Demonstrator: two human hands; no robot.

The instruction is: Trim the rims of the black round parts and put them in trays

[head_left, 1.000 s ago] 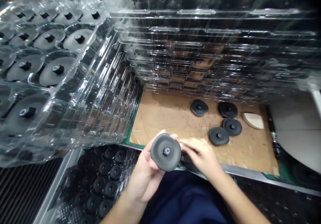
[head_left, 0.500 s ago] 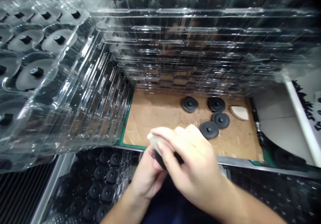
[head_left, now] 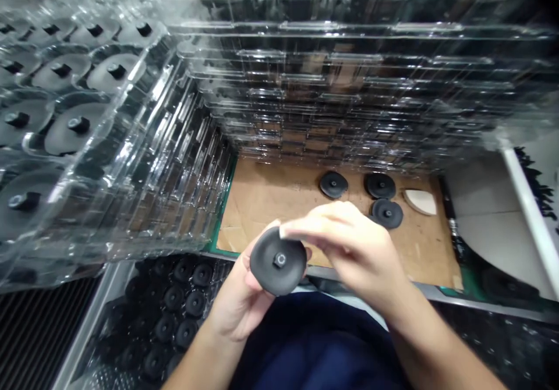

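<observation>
My left hand (head_left: 238, 302) cradles a black rounded disc (head_left: 268, 265) from below. The disc's face, with a short hollow stem at its centre, is turned up toward me. Over the disc's upper right edge is my right hand (head_left: 356, 244), slightly blurred, its fingers closed on a thin white piece (head_left: 283, 232). Only a tip of that piece shows, at the disc's rim; its kind cannot be made out. Beyond my hands, similar black discs (head_left: 333, 184) lie stem up on a brown cardboard sheet (head_left: 257, 198).
A cream wedge-shaped pad (head_left: 420, 201) rests right of the loose discs. Tall stacks of clear plastic trays (head_left: 305, 96) stand behind and at left; the left stack's top tray (head_left: 131, 96) holds discs. Lower left, another tray (head_left: 213, 279) carries several discs. A white panel (head_left: 530, 215) borders the right.
The held disc has turned from edge-on, mostly hidden, to face up. My right hand has shifted right and opened away from it. One loose disc is now hidden behind my right hand.
</observation>
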